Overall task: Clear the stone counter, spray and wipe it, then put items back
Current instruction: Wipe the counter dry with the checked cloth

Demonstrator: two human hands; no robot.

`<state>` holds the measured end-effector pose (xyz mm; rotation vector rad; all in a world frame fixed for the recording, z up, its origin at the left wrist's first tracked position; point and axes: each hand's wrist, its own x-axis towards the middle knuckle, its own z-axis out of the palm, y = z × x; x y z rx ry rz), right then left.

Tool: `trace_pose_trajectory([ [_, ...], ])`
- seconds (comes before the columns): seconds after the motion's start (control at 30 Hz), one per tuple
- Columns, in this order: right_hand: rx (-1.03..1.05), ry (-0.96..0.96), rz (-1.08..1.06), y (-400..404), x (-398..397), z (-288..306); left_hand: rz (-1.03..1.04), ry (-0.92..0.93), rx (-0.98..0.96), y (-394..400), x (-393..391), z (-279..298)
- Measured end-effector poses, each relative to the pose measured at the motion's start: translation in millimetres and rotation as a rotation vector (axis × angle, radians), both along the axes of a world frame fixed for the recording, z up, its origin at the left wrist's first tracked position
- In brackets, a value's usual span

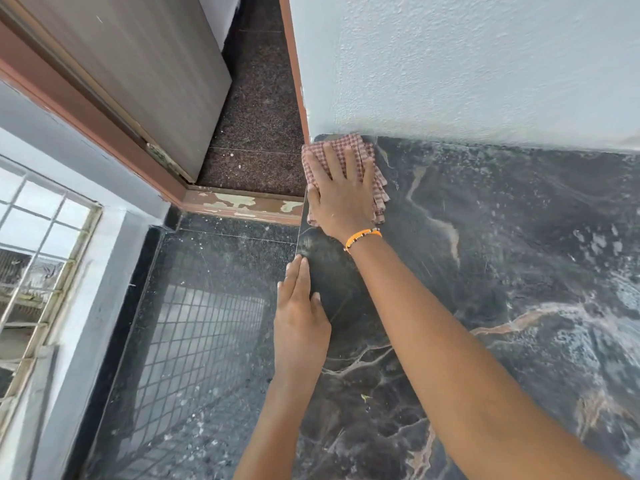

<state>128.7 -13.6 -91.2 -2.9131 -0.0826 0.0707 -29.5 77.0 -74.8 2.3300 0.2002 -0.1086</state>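
The checked cloth [346,168] lay bunched at the far left corner of the stone counter [502,254], against the white wall [467,64], pinned flat under the right hand [341,194], whose fingers were spread over it. An orange bead bracelet [362,237] circled that wrist. The left hand [299,320] rested flat, fingers together, on the counter's left edge, perhaps gripping it. No writing was legible.

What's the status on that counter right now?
Right hand flat on the checked red-and-white cloth, far corner of the dark veined stone counter. Left hand resting open on counter's edge. Nothing in the way.
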Motion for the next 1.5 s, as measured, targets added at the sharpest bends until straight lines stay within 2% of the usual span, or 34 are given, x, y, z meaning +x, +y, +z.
trace_pose_trajectory([
  [0.13, 0.017, -0.016, -0.093, -28.3, 12.9, -1.6, -0.048, -0.016, -0.019, -18.9, -2.3, 3.3],
  [0.33, -0.003, -0.042, -0.271, -114.1, -16.2, -10.4, -0.295, 0.026, 0.066, -55.9, -7.8, -2.2],
  [0.57, -0.015, -0.025, -0.613, -233.4, -42.8, -9.7, -0.341, 0.062, 0.189, -61.6, -10.9, -7.0],
  [0.67, 0.006, -0.033, -0.719, -244.4, -68.3, -7.6, -0.329, 0.058, 0.177, -60.0, -10.5, -7.0],
  [0.77, -0.001, -0.016, -0.748, -219.4, -92.0, -10.6, -0.328, 0.043, 0.174, -60.1, -11.0, -7.5],
  [0.93, 0.028, 0.036, -0.681, -167.9, -59.1, -8.3, -0.345, 0.037, 0.187, -58.3, -10.1, -7.8],
  [1.03, 0.061, 0.044, -0.551, -129.0, -18.1, -4.0, -0.315, 0.028, 0.148, -54.4, -10.2, -5.2],
  [1.13, 0.046, 0.05, -0.355, -75.3, 2.1, -2.2, -0.241, 0.013, 0.152, -44.9, -17.5, -3.5],
  [1.27, 0.027, 0.034, -0.004, -17.2, -11.0, -0.4, -0.145, 0.044, 0.162, -27.9, -31.8, -3.3],
  [1.4, -0.012, 0.007, 0.285, -16.3, -57.1, -4.4, -0.099, 0.071, 0.158, -18.1, -45.6, -0.4],
  [1.5, -0.017, -0.015, 0.271, -60.0, -84.5, -8.2, -0.113, 0.073, 0.169, -15.1, -54.9, 0.5],
])
